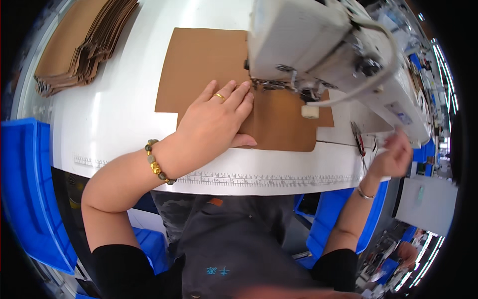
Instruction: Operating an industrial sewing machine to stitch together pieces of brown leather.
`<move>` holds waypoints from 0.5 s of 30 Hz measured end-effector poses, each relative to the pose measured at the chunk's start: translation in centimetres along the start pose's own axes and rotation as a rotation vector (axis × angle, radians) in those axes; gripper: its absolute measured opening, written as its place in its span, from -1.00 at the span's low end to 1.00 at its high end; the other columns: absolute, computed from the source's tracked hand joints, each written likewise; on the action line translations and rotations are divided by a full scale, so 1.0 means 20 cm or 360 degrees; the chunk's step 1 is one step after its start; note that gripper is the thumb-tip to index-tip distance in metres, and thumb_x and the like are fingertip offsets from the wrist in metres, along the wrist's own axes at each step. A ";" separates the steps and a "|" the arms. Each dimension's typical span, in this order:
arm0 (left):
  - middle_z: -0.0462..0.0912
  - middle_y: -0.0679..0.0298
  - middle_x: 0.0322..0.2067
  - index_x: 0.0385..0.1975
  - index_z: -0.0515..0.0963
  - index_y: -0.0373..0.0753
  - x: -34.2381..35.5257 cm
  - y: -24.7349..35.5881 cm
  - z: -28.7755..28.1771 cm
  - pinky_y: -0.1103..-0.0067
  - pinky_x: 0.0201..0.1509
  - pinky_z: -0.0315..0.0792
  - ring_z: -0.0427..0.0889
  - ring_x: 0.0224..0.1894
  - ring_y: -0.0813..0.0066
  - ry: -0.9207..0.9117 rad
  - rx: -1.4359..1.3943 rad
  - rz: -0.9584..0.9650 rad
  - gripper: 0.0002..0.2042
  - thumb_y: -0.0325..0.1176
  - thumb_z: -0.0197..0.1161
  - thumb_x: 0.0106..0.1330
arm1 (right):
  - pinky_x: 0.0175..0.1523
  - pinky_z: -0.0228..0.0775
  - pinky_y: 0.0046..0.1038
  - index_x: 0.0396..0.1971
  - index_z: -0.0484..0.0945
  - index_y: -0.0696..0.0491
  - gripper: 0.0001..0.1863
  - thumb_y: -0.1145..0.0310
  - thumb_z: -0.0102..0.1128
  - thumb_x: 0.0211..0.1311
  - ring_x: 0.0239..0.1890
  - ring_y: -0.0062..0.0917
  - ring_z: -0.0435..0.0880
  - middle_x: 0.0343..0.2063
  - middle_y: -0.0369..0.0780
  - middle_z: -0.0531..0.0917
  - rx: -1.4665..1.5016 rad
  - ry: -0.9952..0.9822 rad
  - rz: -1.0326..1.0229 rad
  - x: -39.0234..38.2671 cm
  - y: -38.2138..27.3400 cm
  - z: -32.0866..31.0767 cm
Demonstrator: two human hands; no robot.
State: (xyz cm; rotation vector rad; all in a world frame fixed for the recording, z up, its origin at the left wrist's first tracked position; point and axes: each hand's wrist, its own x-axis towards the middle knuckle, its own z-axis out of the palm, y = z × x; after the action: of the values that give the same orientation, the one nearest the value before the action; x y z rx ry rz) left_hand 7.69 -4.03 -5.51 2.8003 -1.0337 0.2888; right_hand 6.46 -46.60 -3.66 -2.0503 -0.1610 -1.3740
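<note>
My left hand (219, 112) lies flat with fingers stretched over a brown sheet-like panel (199, 60), pressing it on the white table just left of the needle area of a sewing machine (298, 40). The panel has notched corners, and part of it runs under the machine head, where it is hidden. Off to the right, my right hand (393, 157) is raised near the table's right end, its fingers curled and smeared by motion. Whether it holds anything does not show. Closest to it lies a pair of small dark-and-red snips (357, 138).
A stack of brown panels (74, 50) lies at the far left of the table. Along the front edge runs a printed ruler (264, 179). Blue bins stand at the left (30, 189) and below the table's right side (328, 219). A cable (388, 50) loops over the machine.
</note>
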 end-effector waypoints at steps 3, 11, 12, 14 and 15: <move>0.48 0.09 0.33 0.30 0.45 -0.34 -0.02 -0.02 0.00 0.20 0.50 0.25 0.40 0.42 0.13 -0.0008 -0.0019 -0.0008 -0.19 0.25 0.25 0.25 | -0.36 0.45 -0.61 -0.21 0.76 0.17 -0.86 0.46 0.37 0.28 -0.49 -0.65 0.66 -0.45 -0.24 0.77 0.0191 -0.1097 0.0008 -0.08 -0.47 0.43; 0.57 0.12 0.20 0.28 0.47 -0.36 0.00 -0.01 -0.01 0.16 0.46 0.29 0.52 0.25 0.10 -0.0018 -0.0042 -0.0014 -0.16 0.28 0.26 0.20 | -0.60 0.32 -0.60 -0.41 0.70 0.24 -0.86 0.44 0.35 0.22 -0.71 -0.68 0.56 -0.65 -0.26 0.68 0.0677 -0.1729 0.1160 -0.15 -0.67 0.82; 0.57 0.12 0.20 0.28 0.47 -0.36 0.01 -0.01 -0.01 0.16 0.46 0.29 0.52 0.25 0.10 -0.0022 -0.0039 -0.0008 -0.16 0.28 0.26 0.20 | -0.63 0.29 -0.60 -0.43 0.69 0.25 -0.87 0.47 0.33 0.19 -0.73 -0.69 0.55 -0.67 -0.27 0.67 0.0698 -0.1630 0.1204 -0.16 -0.68 0.82; 0.57 0.13 0.20 0.29 0.46 -0.36 0.01 -0.01 -0.03 0.16 0.47 0.28 0.53 0.24 0.11 -0.0009 -0.0018 0.0003 -0.15 0.27 0.28 0.19 | -0.60 0.34 -0.56 -0.44 0.70 0.22 -0.87 0.45 0.34 0.17 -0.71 -0.64 0.59 -0.67 -0.24 0.68 0.0640 -0.1659 0.1173 -0.18 -0.64 0.83; 0.57 0.13 0.20 0.29 0.46 -0.36 0.00 -0.01 -0.03 0.16 0.47 0.28 0.53 0.24 0.11 -0.0013 -0.0023 0.0009 -0.15 0.27 0.28 0.19 | -0.58 0.39 -0.51 -0.45 0.70 0.20 -0.88 0.43 0.35 0.16 -0.69 -0.59 0.63 -0.66 -0.21 0.69 0.0580 -0.1696 0.1131 -0.19 -0.62 0.83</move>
State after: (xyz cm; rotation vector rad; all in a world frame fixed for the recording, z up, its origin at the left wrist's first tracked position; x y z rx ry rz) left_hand 7.77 -3.90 -4.99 2.7887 -1.0415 0.2697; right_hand 12.24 -26.43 -5.34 -2.0031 -0.0977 0.2211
